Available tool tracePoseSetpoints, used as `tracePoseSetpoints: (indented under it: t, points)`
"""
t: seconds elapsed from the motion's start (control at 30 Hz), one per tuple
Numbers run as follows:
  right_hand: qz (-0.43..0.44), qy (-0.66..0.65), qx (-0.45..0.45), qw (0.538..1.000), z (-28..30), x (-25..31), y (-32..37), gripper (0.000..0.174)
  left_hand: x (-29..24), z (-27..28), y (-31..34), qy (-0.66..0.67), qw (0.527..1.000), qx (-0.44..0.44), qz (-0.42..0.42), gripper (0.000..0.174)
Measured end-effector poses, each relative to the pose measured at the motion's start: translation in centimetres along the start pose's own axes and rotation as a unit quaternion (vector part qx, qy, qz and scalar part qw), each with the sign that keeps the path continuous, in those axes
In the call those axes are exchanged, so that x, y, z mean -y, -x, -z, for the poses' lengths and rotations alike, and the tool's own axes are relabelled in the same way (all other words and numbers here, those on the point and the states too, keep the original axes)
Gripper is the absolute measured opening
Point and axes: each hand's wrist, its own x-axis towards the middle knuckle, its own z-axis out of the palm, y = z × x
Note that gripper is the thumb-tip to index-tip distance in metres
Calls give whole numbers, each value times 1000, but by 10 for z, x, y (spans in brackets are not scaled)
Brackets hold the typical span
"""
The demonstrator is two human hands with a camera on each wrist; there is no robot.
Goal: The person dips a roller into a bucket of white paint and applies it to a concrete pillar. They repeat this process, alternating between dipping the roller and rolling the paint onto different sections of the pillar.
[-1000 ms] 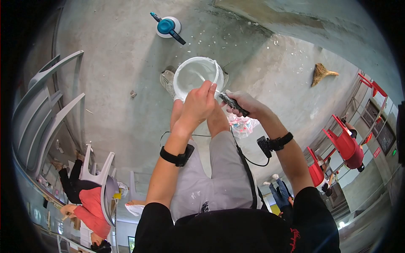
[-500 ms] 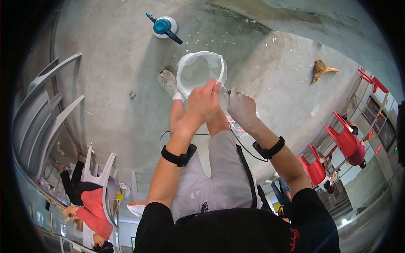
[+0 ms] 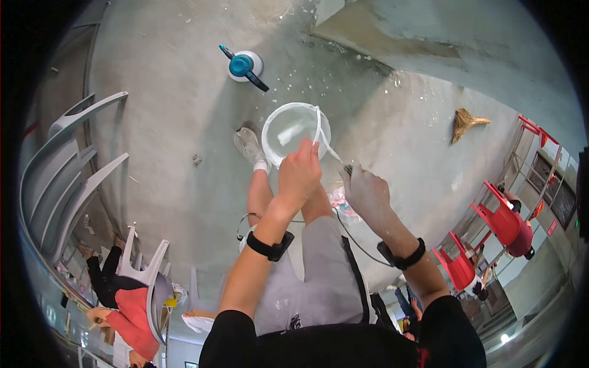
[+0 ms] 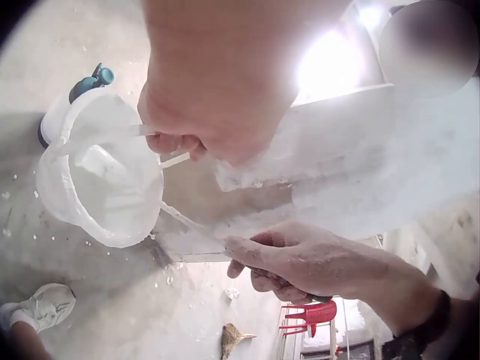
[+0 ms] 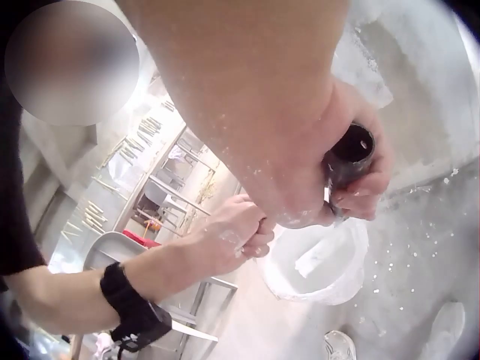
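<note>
White bucket: held by its white bail (image 3: 318, 122) in front of the knees; whether the bucket (image 3: 279, 126) is lifted or stood on the floor cannot be told. A bright patch is seen inside.
Left hand (image 3: 299, 175): placed at the bucket's near rim, fingers clamped on the bail.
Right hand (image 3: 368, 195): placed near right of the bucket; fingers clamped round a black hollow-ended handle (image 5: 351, 161).
Pale strip (image 3: 334, 153): seen between right fingers and bucket rim; its joins cannot be made out.
Sneaker (image 3: 248, 146): placed just left of the bucket.
Teal-topped jug (image 3: 242, 65): stood beyond the bucket, to its left.
Straw broom (image 3: 467, 124): laid well right of the bucket.
Grey armchair (image 3: 58, 190): seen far left of the bucket.
</note>
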Motion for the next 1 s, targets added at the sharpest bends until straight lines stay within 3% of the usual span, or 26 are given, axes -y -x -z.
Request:
tracePoseSetpoints:
  t: [0.23,0.43,0.6,0.8,1.0]
  points:
    - [6,26,3,1000,13,-16,20,36,4,4,-11,97,994,-35,46,20]
    - [14,42,-40,998,20,-19,33,31,14,5,-20,79,993,-88,29,21]
    - [-29,12,9,999,36,-26,37,33,24,11,-25,96,989,-103,46,23]
    - [-29,24,-49,998,36,-41,35,31,32,17,-30,199,969,-126,72,26]
    - [-79,-108,-79,988,22,-53,17,37,39,25,-30,259,955,-106,97,28]
